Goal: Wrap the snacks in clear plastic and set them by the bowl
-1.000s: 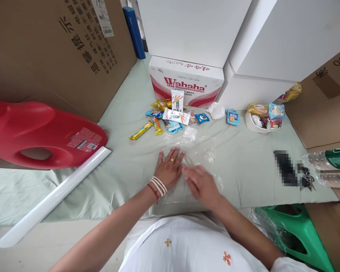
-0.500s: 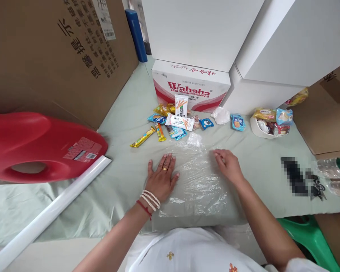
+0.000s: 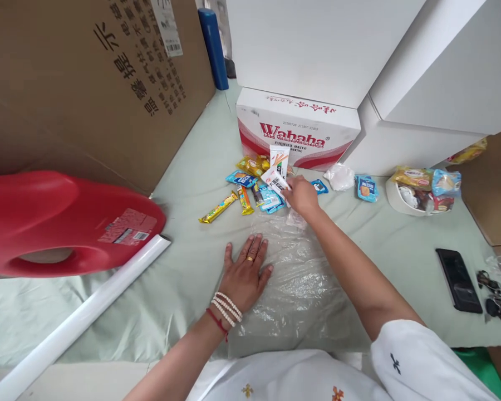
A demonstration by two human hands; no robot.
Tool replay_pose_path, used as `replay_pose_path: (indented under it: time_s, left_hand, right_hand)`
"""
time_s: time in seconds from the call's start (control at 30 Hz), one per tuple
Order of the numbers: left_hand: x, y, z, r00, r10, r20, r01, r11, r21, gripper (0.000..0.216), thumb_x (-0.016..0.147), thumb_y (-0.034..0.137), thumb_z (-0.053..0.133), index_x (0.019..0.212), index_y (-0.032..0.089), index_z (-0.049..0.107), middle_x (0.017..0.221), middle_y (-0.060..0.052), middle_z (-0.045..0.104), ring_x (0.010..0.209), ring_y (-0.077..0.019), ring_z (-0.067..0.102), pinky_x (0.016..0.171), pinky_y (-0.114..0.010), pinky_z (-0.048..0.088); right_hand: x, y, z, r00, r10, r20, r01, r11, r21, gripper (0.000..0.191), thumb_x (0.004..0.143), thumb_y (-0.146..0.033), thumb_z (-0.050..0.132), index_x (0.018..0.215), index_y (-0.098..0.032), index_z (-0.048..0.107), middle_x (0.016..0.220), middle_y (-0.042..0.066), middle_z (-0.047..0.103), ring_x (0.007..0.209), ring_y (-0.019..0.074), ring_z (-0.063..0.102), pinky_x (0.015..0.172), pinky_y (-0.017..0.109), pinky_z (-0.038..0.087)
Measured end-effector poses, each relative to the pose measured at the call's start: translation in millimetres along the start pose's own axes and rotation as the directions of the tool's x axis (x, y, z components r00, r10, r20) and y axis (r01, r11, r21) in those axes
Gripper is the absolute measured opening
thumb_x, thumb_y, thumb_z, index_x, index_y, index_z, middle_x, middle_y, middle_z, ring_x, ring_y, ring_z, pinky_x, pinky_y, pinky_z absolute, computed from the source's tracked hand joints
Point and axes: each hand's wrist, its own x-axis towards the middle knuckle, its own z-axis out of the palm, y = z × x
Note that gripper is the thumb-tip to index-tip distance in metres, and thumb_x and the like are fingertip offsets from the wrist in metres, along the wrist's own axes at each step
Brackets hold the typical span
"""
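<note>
My left hand lies flat with fingers spread on the left edge of a clear plastic sheet spread over the pale green cloth. My right hand reaches forward to the pile of snack packets and its fingers are closed on a white snack packet. Around it lie a yellow bar, an orange bar, blue packets and a small upright white box.
A Wahaha carton and white boxes stand behind the snacks. A white bowl of snacks sits right. A phone and keys lie far right. A red jug, a white roll and a big cardboard box are left.
My right hand left the plastic sheet, moved forward to the snack pile and closed on the white packet. My left hand stayed flat on the sheet's left edge.
</note>
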Motion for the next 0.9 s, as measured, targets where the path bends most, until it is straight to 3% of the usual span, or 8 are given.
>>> replay_pose_path:
  time_s: [0.13, 0.2, 0.3, 0.47, 0.63, 0.8, 0.9]
  left_hand:
    - [0, 0, 0, 1.000, 0.005, 0.001, -0.005, 1.000, 0.017, 0.061, 0.104, 0.042, 0.041, 0.161, 0.020, 0.035, 0.166, -0.015, 0.034, 0.155, -0.0341, 0.034, 0.125, -0.072, 0.002]
    - [0, 0, 1, 1.000, 0.005, -0.007, -0.005, 0.999, 0.045, 0.060, 0.105, 0.042, 0.040, 0.161, 0.020, 0.036, 0.166, -0.015, 0.034, 0.155, -0.0336, 0.034, 0.125, -0.072, 0.003]
    - [0, 1, 1, 1.000, 0.007, -0.021, -0.005, 0.996, 0.090, 0.059, 0.105, 0.042, 0.039, 0.160, 0.021, 0.037, 0.166, -0.014, 0.035, 0.155, -0.0322, 0.035, 0.126, -0.071, 0.007]
    - [-1, 1, 1, 1.000, 0.009, -0.028, -0.006, 0.992, 0.122, 0.059, 0.105, 0.042, 0.038, 0.160, 0.022, 0.037, 0.166, -0.014, 0.036, 0.155, -0.0318, 0.035, 0.126, -0.070, 0.009]
    - [-1, 1, 3, 1.000, 0.006, -0.026, -0.002, 0.991, 0.131, 0.059, 0.105, 0.043, 0.038, 0.160, 0.020, 0.038, 0.166, -0.014, 0.035, 0.154, -0.0320, 0.035, 0.126, -0.071, 0.008]
    - [-1, 2, 3, 1.000, 0.002, -0.027, 0.001, 0.992, 0.124, 0.058, 0.105, 0.044, 0.038, 0.159, 0.021, 0.040, 0.166, -0.013, 0.035, 0.155, -0.0311, 0.034, 0.126, -0.069, 0.009]
    - [-1, 1, 3, 1.000, -0.006, -0.023, 0.009, 0.994, 0.110, 0.058, 0.106, 0.045, 0.036, 0.159, 0.021, 0.040, 0.166, -0.013, 0.035, 0.155, -0.0307, 0.033, 0.126, -0.069, 0.009]
  right_hand:
    - [11, 15, 8, 0.989, 0.120, -0.089, -0.075, 0.912, 0.403, 0.026, 0.090, -0.036, 0.063, 0.103, -0.015, 0.072, 0.091, 0.006, 0.071, 0.083, 0.0210, 0.064, 0.082, 0.033, 0.051]
    - [24, 14, 14, 0.981, 0.153, -0.116, -0.083, 0.882, 0.465, 0.025, 0.089, -0.035, 0.064, 0.102, -0.016, 0.072, 0.094, 0.006, 0.073, 0.085, 0.0207, 0.065, 0.084, 0.033, 0.052]
    - [43, 7, 20, 0.976, 0.174, -0.134, -0.102, 0.899, 0.425, 0.024, 0.086, -0.032, 0.069, 0.104, -0.017, 0.072, 0.103, 0.008, 0.075, 0.094, 0.0233, 0.068, 0.091, 0.036, 0.052]
    - [56, -4, 22, 0.981, 0.193, -0.005, -0.173, 0.893, 0.415, 0.045, 0.080, -0.027, 0.078, 0.122, -0.017, 0.069, 0.112, 0.009, 0.076, 0.100, 0.0241, 0.072, 0.092, 0.036, 0.054]
    - [51, -8, 13, 0.975, 0.151, 0.163, -0.201, 0.912, 0.357, 0.030, 0.083, -0.026, 0.075, 0.112, -0.019, 0.077, 0.101, 0.007, 0.080, 0.092, 0.0226, 0.075, 0.087, 0.032, 0.055]
    - [48, -15, 4, 0.978, 0.121, 0.172, -0.148, 0.977, 0.155, 0.037, 0.084, -0.031, 0.076, 0.119, -0.020, 0.075, 0.114, 0.011, 0.078, 0.107, 0.0263, 0.072, 0.096, 0.035, 0.052]
    - [47, -16, 4, 0.970, 0.144, 0.197, -0.187, 0.956, 0.224, 0.035, 0.079, -0.028, 0.080, 0.112, -0.019, 0.077, 0.107, 0.009, 0.078, 0.101, 0.0253, 0.073, 0.092, 0.033, 0.053]
